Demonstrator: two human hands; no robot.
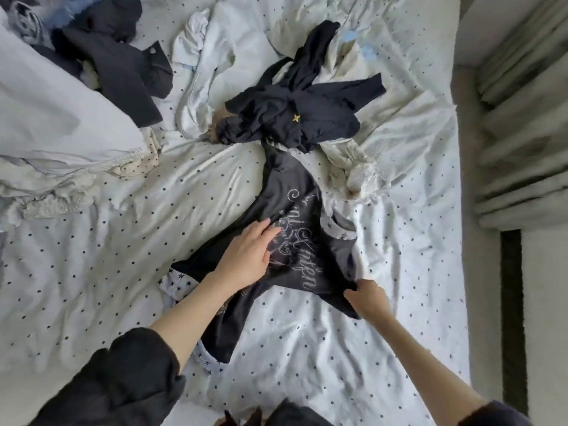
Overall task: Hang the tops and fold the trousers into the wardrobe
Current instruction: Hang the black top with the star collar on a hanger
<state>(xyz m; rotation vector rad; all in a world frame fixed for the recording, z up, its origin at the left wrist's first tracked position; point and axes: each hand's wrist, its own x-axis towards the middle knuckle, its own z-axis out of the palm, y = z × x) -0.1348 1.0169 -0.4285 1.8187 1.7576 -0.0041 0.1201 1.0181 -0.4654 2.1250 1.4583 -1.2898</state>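
Note:
A dark top with pale script lettering (pixel 302 210) lies spread across the polka-dot bed sheet (pixel 123 241) in the middle of the view. My left hand (pixel 249 253) rests flat on its front with fingers straight. My right hand (pixel 367 298) pinches the top's lower right edge between thumb and fingers. White star-print trim (pixel 172 281) shows at the top's left side and lower hem. Just beyond it sits a crumpled heap of dark navy clothes (pixel 292 115) with a small gold star.
More dark garments (pixel 123 63) are piled at the upper left beside a white duvet (pixel 55 118). Rumpled white clothing (pixel 353 173) lies right of the top. The bed's right edge meets a grey headboard or wall (pixel 479 272) and curtains (pixel 522 118).

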